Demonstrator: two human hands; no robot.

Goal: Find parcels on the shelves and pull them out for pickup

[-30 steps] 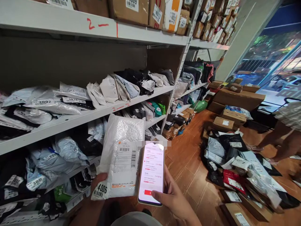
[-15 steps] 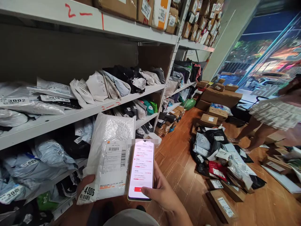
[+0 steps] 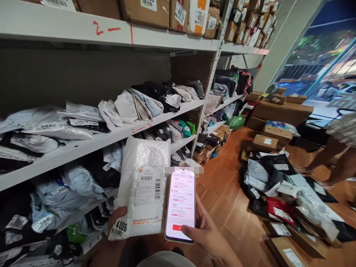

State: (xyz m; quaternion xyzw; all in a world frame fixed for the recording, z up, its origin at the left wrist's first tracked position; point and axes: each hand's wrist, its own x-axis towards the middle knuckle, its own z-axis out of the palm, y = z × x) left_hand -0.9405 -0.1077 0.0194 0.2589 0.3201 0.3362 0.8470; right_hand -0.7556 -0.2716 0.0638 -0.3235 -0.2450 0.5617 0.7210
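A white bubble mailer [image 3: 147, 155] with a shipping label and a 4006 sticker is held upright by my left hand [image 3: 118, 215], which grips its lower left edge; most of those fingers are behind it. My right hand [image 3: 201, 230] is closed round a smartphone [image 3: 180, 204] just right of the mailer. The phone's lit screen shows a list of entries, and my thumb lies on the red button at its bottom.
Metal shelves [image 3: 111, 139] on my left hold several bagged parcels [image 3: 55, 126], with cartons [image 3: 146, 13] above. Bags and boxes lie heaped [image 3: 286, 185] on the wooden floor [image 3: 228, 178]. Another person [image 3: 330, 148] stands at the right edge.
The view has swung left, so shelves, mailer and phone appear further right and the other person is partly out of frame. Both hands keep their holds; the thumb stays at the red button.
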